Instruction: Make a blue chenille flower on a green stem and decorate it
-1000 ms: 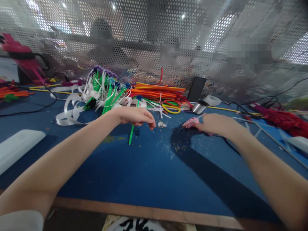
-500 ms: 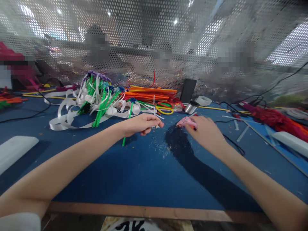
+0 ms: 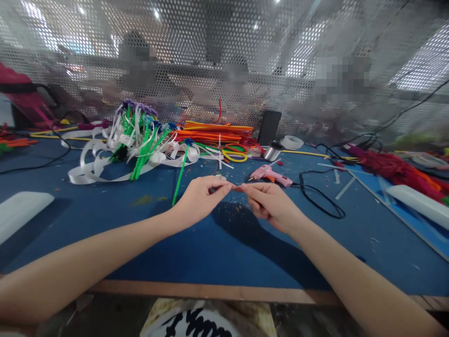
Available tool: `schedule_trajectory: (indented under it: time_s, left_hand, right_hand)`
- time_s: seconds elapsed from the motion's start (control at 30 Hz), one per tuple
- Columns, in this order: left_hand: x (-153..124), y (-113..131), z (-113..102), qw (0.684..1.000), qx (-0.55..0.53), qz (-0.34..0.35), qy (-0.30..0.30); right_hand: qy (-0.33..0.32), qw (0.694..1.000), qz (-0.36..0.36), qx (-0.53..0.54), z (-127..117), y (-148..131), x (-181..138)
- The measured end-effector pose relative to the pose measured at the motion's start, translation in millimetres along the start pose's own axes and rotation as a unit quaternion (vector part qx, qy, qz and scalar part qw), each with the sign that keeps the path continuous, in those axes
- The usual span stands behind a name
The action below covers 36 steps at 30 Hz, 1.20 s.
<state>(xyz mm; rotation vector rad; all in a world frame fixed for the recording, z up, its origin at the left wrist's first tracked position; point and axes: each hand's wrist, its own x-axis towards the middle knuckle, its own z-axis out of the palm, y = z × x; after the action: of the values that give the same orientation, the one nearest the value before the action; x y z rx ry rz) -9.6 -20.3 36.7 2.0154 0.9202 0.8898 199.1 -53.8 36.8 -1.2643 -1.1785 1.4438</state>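
My left hand (image 3: 201,200) and my right hand (image 3: 268,203) meet fingertip to fingertip above the blue table (image 3: 196,243). Both are pinched shut on something tiny between them that I cannot make out. A pink glue gun (image 3: 269,174) lies on the table just beyond my right hand, with its black cord (image 3: 321,199) looping to the right. A green stem with a blue tip (image 3: 180,172) lies left of my left hand. A small heap of pale beads (image 3: 220,177) sits behind my fingertips.
A bundle of green stems and white ribbon (image 3: 129,145) lies at the back left, orange and yellow pipe cleaners (image 3: 217,133) behind the middle. A metal cup (image 3: 271,151), a tape roll (image 3: 292,142), red fuzzy material (image 3: 389,166) and white trays (image 3: 23,208) stand around. A perforated screen backs the table.
My right hand has let go of the pink glue gun and drawn back to the middle. My left hand has come nearer too, and the two now pinch together.
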Motion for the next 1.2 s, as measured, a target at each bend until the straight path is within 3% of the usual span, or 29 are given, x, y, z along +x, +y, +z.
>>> schedule_trajectory:
  time_s: [0.13, 0.27, 0.47, 0.67, 0.73, 0.83, 0.93, 1.07, 1.2]
  left_hand:
    - [-9, -8, 8, 0.989, -0.086, -0.117, 0.031]
    - [-8, -20, 14, 0.972, -0.159, -0.158, 0.075]
    - [-9, -24, 17, 0.968, -0.174, -0.159, 0.084]
    - [-11, -19, 21, 0.991, -0.084, -0.105, 0.02]
    - [-12, -18, 23, 0.993, -0.071, -0.095, -0.003]
    - [-13, -20, 24, 0.993, -0.067, -0.096, -0.024]
    - [-14, -22, 24, 0.993, -0.064, -0.093, -0.038]
    - [-14, -23, 22, 0.992, -0.065, -0.096, -0.056]
    - [-13, -21, 20, 0.991, -0.07, -0.108, -0.039]
  right_hand:
    - [0.04, 0.996, -0.063, -0.052, -16, 0, 3]
    - [0.053, 0.988, -0.12, -0.086, -26, -4, 0]
    - [0.073, 0.957, -0.166, -0.228, -25, -12, -5]
    - [-0.002, 0.943, -0.166, -0.287, -15, 4, -1]
    - [-0.003, 0.922, -0.215, -0.322, -13, 12, -1]
    - [0.007, 0.867, -0.327, -0.376, -13, 20, 0]
    - [-0.007, 0.834, -0.378, -0.401, -12, 22, 0]
    - [-0.027, 0.824, -0.393, -0.407, -11, 21, 0]
    - [-0.004, 0.817, -0.397, -0.418, -10, 19, -1]
